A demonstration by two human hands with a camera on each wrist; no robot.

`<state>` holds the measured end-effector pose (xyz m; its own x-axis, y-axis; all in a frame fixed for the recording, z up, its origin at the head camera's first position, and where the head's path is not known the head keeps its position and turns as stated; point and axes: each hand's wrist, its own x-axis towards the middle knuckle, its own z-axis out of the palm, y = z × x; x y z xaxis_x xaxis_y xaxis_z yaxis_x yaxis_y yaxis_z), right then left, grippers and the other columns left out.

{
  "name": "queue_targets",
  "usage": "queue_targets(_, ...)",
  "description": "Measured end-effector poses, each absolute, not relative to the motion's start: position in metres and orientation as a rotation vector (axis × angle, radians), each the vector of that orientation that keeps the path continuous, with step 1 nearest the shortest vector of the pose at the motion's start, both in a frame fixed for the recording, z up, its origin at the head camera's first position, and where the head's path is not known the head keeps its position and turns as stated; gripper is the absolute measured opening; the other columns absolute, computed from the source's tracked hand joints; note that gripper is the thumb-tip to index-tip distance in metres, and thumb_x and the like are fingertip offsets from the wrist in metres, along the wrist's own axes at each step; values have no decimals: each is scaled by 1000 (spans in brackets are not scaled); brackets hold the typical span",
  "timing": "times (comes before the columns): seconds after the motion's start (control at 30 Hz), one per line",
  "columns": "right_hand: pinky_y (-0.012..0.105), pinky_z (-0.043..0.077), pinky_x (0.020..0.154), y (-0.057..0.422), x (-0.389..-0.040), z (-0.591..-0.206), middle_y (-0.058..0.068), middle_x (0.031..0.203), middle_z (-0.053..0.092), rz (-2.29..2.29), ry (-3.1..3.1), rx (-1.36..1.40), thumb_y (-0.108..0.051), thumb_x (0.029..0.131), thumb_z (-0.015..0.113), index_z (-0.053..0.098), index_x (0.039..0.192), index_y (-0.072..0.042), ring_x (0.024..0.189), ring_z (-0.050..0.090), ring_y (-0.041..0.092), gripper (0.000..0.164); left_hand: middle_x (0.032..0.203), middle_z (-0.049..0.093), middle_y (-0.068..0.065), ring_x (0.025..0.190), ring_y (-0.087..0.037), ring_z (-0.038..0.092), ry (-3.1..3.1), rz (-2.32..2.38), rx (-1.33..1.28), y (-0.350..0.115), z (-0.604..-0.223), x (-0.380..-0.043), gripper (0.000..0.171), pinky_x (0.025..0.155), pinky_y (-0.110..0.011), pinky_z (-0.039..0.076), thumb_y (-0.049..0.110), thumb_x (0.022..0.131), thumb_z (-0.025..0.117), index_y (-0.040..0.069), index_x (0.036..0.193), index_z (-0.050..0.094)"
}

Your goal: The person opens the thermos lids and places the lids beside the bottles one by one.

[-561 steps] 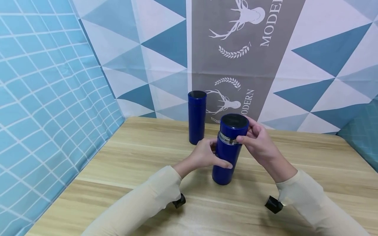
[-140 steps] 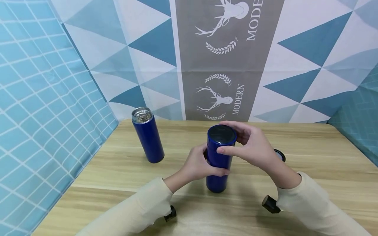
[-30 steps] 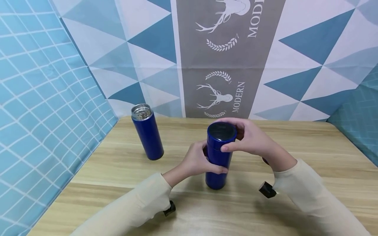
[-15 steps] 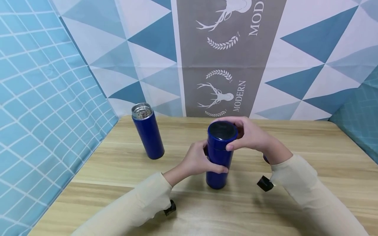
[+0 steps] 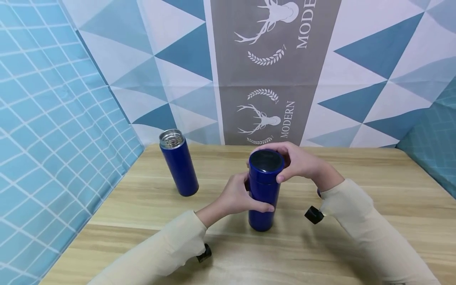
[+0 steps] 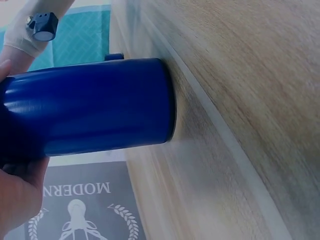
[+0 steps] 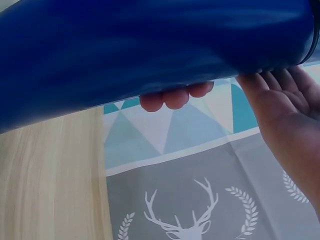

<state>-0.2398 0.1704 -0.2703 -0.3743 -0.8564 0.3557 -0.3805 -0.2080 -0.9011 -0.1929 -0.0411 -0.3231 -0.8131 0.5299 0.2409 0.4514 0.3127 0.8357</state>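
A dark blue thermos bottle point(image 5: 263, 202) with a black-topped lid point(image 5: 266, 161) stands upright on the table, tilted slightly in the head view. My left hand point(image 5: 236, 194) grips its body, thumb across the front. Higher up, my right hand point(image 5: 297, 162) holds the lid, with the thumb at its near right edge and the fingers reaching round behind. A thin seam shows between lid and body. In the left wrist view the base of the bottle point(image 6: 100, 107) is close to the tabletop; in the right wrist view, fingertips point(image 7: 175, 99) show beneath the body.
A second blue thermos bottle point(image 5: 179, 166) stands uncapped at the left, its steel mouth showing. A small dark blue object point(image 5: 318, 193) sits behind my right wrist, mostly hidden. The wooden table point(image 5: 374, 190) meets a patterned backdrop point(image 5: 356, 99) at its far edge.
Long before, steel neck showed below the held lid and a capped bottle stood behind. Since then the lid has come down flush. Lately my right hand has turned around the lid.
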Motion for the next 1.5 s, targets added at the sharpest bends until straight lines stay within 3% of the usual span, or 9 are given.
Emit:
queue_targets(0.27,38,45,107,166,-254,-278,18,137,56,-1586,1443,-1539,-21,85,74,39,138,8,126,56,27,70,106,73,-8,89,-6,69,2432,1566,985,-45,-327,-196,62,80,-21,56,17,62,90,9,116,62)
queue_targets(0.53,35,43,109,167,-234,-279,11,150,44,-1663,1682,-1571,-41,83,71,30,147,2,138,44,23,87,105,74,-6,85,-3,68,2431,1572,985,-44,-329,-195,60,79,-23,56,17,61,90,9,114,64)
queue_targets(0.7,27,49,102,161,-197,-268,6,144,52,-1819,2125,-1328,-23,81,77,38,145,-3,128,55,16,78,106,73,-3,87,-2,68,2426,1583,955,-44,-330,-195,62,80,-23,56,18,60,91,12,115,63)
queue_targets(0.83,21,51,97,149,-169,-256,15,135,57,-1760,2524,-967,-10,76,80,47,140,-10,117,61,25,72,109,72,-1,90,-4,68,2425,1588,929,-46,-330,-196,64,82,-24,56,18,60,91,14,117,62)
queue_targets(0.93,19,52,91,142,-161,-254,17,130,59,-1737,2625,-797,-11,75,82,51,138,-14,112,63,31,70,111,72,-2,92,-6,69,2403,1598,938,-47,-330,-197,65,83,-26,56,17,62,90,13,120,61)
queue_targets(1.17,21,54,84,143,-164,-256,20,122,63,-1759,2618,-811,-9,76,81,56,131,-12,102,67,23,60,110,72,-5,92,-5,69,2364,1603,955,-47,-330,-197,61,84,-24,56,14,63,90,10,118,63)
queue_targets(1.5,27,56,89,154,-181,-262,26,119,62,-1746,2459,-993,-5,76,78,54,131,-4,100,68,20,60,112,72,-9,94,-7,68,2318,1637,1038,-48,-334,-200,60,84,-23,55,10,66,87,8,120,61)
